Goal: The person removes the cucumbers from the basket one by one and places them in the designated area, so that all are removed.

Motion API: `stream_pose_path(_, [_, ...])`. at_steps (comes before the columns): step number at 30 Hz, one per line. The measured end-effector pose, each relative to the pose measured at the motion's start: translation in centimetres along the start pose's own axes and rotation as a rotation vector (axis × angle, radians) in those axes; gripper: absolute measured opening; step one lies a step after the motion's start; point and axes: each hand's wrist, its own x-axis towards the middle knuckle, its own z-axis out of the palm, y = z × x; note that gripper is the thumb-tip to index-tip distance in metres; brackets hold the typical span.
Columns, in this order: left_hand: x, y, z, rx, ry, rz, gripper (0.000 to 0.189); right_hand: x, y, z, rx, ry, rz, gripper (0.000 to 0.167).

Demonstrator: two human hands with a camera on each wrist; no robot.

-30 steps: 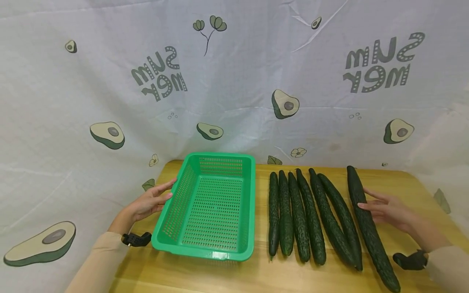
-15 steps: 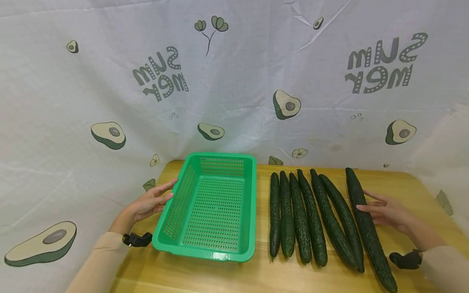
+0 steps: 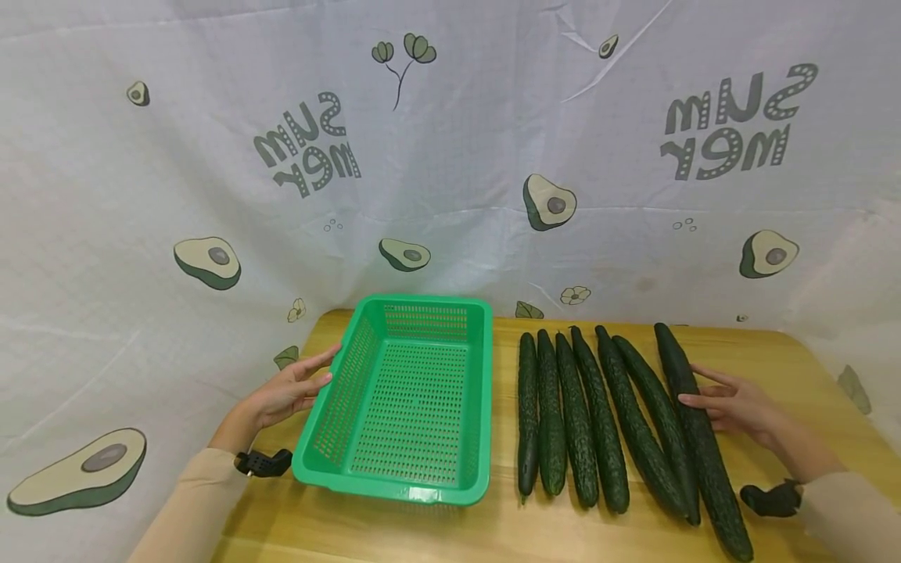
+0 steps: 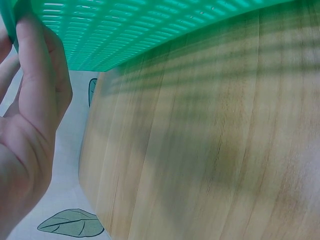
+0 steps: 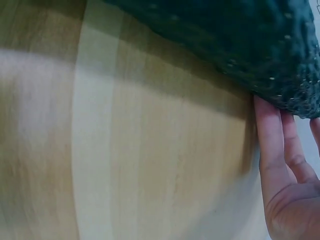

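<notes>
A green plastic basket (image 3: 408, 403) with perforated walls stands on the left part of the table, with nothing in it. At its left rim is my left hand (image 3: 285, 392), thumb and fingers fairly straight against the outer edge, also seen close up in the left wrist view. On the right, my right hand (image 3: 732, 403) holds the outermost cucumber (image 3: 704, 453), thumb laid over its top and fingers at its right side. In the right wrist view the fingertips disappear behind the cucumber (image 5: 240, 45). Its lower part lies right beside the neighbouring cucumber (image 3: 662, 399).
Several more dark green cucumbers (image 3: 572, 422) lie side by side, pointing away, between the basket and the right hand. The wooden table (image 3: 366, 539) ends at a white printed cloth (image 3: 450, 156) hanging behind it. A black wrist camera (image 3: 770, 499) sits on the right wrist.
My right hand has shifted left with the outermost cucumber, bringing it close against the row. The left hand and the basket keep their places.
</notes>
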Motion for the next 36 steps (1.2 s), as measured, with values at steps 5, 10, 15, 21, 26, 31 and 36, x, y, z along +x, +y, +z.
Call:
stream_pose_path(5, [-0.1,0.0,0.0,0.006,0.001,0.000,0.068,-0.1,0.4,0.3,0.029,0.014,-0.038,0.055])
stream_pose_path(10, [0.0,0.0,-0.1,0.016,0.005,0.001,0.068,-0.1,0.9,0.3,0.041,0.015,-0.049,0.046])
stream_pose_path(15, [0.0,0.0,-0.2,0.031,0.003,0.006,0.068,-0.2,1.2,0.1,0.088,0.006,-0.020,0.042])
stream_pose_path(21, [0.2,-0.6,-0.8,-0.031,-0.041,0.031,0.066,-0.5,1.3,0.0,0.163,0.019,-0.011,0.027])
stream_pose_path(26, [0.0,-1.2,-1.3,-0.096,-0.081,0.043,0.064,-0.5,1.1,0.1,0.238,0.031,-0.044,0.026])
stream_pose_path(31, [-0.2,-1.1,-1.8,-0.056,-0.032,0.085,0.063,-0.4,0.9,-0.4,0.234,0.085,-0.085,0.018])
stream_pose_path(36, [-0.3,0.2,-2.1,0.121,0.125,0.186,0.065,-0.3,-0.1,-1.0,0.042,0.213,-0.214,0.041])
